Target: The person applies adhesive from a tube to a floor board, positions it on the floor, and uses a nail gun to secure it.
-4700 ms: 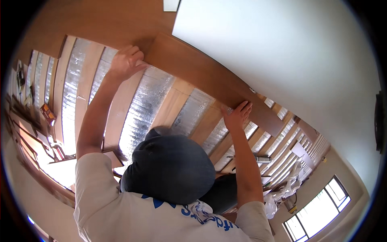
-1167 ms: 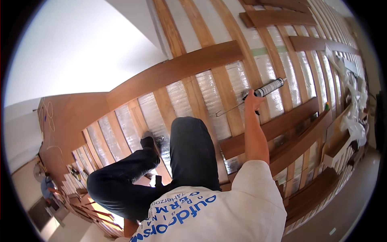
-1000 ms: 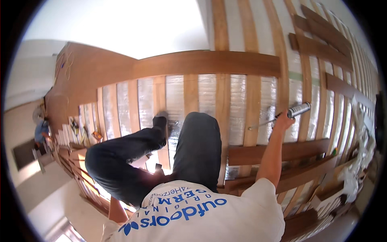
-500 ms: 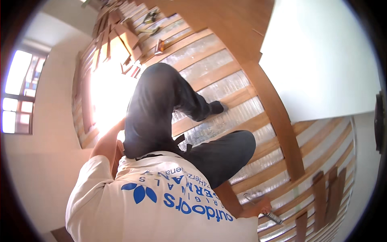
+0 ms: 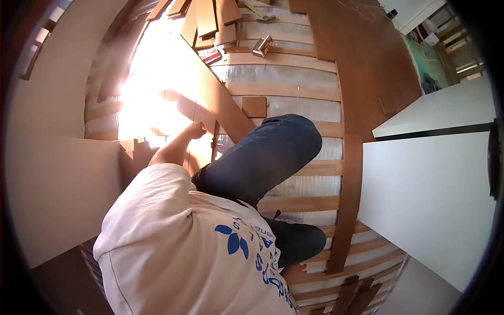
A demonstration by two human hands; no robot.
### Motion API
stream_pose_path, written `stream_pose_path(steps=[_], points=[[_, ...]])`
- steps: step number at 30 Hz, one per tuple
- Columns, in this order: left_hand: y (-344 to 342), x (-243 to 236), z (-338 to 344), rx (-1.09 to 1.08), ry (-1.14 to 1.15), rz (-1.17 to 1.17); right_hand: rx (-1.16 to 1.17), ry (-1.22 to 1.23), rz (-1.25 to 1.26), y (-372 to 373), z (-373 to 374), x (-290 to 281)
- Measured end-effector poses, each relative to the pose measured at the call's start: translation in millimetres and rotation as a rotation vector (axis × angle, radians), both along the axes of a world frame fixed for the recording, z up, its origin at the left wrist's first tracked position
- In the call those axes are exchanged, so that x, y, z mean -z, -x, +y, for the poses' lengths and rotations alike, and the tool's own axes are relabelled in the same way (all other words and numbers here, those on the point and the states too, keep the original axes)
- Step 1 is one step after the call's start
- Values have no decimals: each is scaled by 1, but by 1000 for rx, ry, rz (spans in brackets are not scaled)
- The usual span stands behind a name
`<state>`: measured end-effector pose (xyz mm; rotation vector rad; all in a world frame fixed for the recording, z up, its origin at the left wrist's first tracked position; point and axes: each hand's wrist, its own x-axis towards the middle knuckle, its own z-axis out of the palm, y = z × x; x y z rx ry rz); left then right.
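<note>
My left hand (image 5: 196, 130) reaches down to the sunlit wooden floorboards (image 5: 200, 149) beside my left knee. Its fingers look curled together against the boards; glare hides whether anything is in them. At the lower right, a patch of my right hand (image 5: 295, 271) shows past the shirt, its fingers mostly hidden. Below it, part of a grey tool handle (image 5: 292, 301) peeks out by the shirt's edge; I cannot tell if the hand grips it. A small square board offcut (image 5: 254, 106) lies across the joists ahead of my knee.
Loose planks (image 5: 207, 18) are piled at the far left, near a red and silver can-like item (image 5: 262, 46) and a hammer-like tool (image 5: 266, 19). Open joists (image 5: 294, 90) over silvery sheeting run to a laid brown floor strip (image 5: 350, 178). White panels (image 5: 428, 178) stand right.
My view has swung toward the left. The left hand, hidden in glare before, now shows on the boards. My right hand, earlier seen holding a slim tool with a grey handle, is mostly covered.
</note>
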<state>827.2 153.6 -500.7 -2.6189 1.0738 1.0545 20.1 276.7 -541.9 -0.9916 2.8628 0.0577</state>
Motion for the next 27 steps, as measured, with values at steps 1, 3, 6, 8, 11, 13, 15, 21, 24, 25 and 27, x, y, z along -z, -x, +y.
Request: stream_pose_path(steps=[1, 3, 6, 8, 11, 13, 15, 21, 24, 25, 27], points=[[-11, 6, -30, -82, 46, 9, 49, -37, -2, 17, 8, 8], [-25, 26, -94, -339, 109, 4, 138, -113, -5, 58, 23, 12], [-8, 31, -145, -881, -8, -35, -81, -362, 197, 29, 24, -80], [-101, 49, -113, -810, 41, 31, -290, -572, 197, -14, 16, -119], [-188, 80, -161, -854, 166, -12, -287, -668, 169, 1, 18, -90], [-107, 82, -261, -1055, 46, -276, 309, -189, 121, 38, 8, -71], [-118, 69, -253, -1099, 99, -306, 221, -238, 105, -19, -55, -84], [-172, 42, -169, -1048, 136, -397, -557, -102, 26, -132, -266, -135], [-228, 67, -113, -956, 172, -355, -432, -210, 6, -158, -354, -142], [-237, 66, -109, -931, -2, -406, -491, -169, -66, -192, -383, -157], [-233, 56, -140, -741, -101, -578, -553, -113, -118, -235, -422, -157]])
